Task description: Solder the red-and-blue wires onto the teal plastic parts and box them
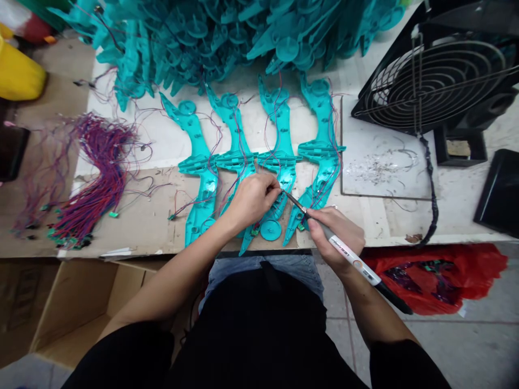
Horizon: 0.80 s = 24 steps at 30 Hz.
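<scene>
Four teal plastic parts lie in a row on the table, with thin red and blue wires along them. Over the third teal part [283, 132], my left hand [255, 199] is closed in a pinch; what its fingertips hold is too small to make out. My right hand [338, 235] grips a grey and white soldering iron [349, 255], whose dark tip points left and meets the wires beside my left fingertips. The fourth teal part [323, 127] lies just above my right hand. Small green boards hang on wire ends near the lower ends of the parts.
A big heap of teal parts [227, 38] fills the back. Bundled wires [101, 173] lie at left, near a yellow container [20, 70]. A black fan [433, 81] stands at back right beside a stained plate [385, 167]. Below the table edge are a cardboard box [77, 302] and red bag [482, 270].
</scene>
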Each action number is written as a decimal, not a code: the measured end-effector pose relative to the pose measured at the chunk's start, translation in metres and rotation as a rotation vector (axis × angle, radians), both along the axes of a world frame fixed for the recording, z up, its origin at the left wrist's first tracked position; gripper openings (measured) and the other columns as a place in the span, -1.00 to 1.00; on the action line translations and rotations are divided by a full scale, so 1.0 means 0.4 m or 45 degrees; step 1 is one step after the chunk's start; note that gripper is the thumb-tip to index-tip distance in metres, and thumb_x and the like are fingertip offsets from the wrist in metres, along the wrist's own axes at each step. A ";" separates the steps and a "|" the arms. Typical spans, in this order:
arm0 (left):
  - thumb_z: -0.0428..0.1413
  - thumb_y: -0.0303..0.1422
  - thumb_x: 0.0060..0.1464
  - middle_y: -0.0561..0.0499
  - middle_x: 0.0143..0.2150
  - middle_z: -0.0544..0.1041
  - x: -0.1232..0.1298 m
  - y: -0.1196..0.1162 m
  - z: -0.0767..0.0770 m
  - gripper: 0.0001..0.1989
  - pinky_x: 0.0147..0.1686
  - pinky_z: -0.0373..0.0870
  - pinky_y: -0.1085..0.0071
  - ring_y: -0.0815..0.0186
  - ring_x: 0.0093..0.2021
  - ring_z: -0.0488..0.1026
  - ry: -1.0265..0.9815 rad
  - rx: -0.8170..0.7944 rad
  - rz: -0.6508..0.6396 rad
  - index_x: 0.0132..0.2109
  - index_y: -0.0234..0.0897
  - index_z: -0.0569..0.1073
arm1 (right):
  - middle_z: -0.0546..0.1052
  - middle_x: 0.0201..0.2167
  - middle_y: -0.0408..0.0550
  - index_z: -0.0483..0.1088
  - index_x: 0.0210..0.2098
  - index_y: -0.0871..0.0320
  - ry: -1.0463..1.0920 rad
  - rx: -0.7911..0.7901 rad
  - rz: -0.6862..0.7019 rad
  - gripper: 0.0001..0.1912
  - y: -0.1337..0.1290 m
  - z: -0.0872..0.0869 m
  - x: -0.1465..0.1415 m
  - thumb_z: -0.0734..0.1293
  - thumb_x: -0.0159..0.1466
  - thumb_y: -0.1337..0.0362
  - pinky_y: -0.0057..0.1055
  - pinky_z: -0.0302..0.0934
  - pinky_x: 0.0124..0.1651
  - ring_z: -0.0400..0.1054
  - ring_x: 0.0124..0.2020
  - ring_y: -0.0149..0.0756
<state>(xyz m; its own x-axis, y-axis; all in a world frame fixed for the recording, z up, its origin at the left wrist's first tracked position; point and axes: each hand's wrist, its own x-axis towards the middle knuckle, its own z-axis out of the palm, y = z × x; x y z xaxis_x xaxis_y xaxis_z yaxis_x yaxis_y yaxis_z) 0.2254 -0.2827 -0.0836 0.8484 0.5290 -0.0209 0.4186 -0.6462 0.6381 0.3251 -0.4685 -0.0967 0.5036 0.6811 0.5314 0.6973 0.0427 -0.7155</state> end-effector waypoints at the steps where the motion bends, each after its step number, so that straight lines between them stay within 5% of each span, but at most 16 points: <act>1: 0.14 -0.50 0.12 0.01 -0.43 0.53 0.000 0.000 0.000 -0.90 -0.36 0.28 0.40 0.31 -0.42 0.39 0.002 0.008 -0.005 -0.35 -0.29 0.51 | 0.65 -0.32 -0.08 0.56 -0.13 0.10 -0.009 -0.010 -0.003 -0.79 0.000 0.000 0.000 0.37 0.27 0.41 -0.36 0.45 -0.29 0.53 -0.34 -0.31; 16: 0.12 -0.50 0.14 -0.01 -0.37 0.56 0.000 0.005 0.011 -0.91 -0.34 0.25 0.41 0.32 -0.41 0.39 0.062 0.011 -0.048 -0.31 -0.34 0.51 | 0.63 -0.32 -0.07 0.54 -0.08 0.13 -0.074 0.053 0.051 -0.73 -0.001 -0.016 -0.006 0.37 0.25 0.46 -0.32 0.45 -0.25 0.51 -0.32 -0.30; 24: 0.12 -0.51 0.13 0.00 -0.38 0.56 -0.003 0.005 0.010 -0.91 -0.34 0.25 0.42 0.33 -0.41 0.39 0.065 0.006 -0.046 -0.32 -0.34 0.51 | 0.64 -0.25 -0.08 0.53 -0.02 0.07 -0.039 0.162 -0.065 -0.62 -0.017 -0.009 0.010 0.39 0.22 0.51 -0.33 0.46 -0.26 0.53 -0.29 -0.29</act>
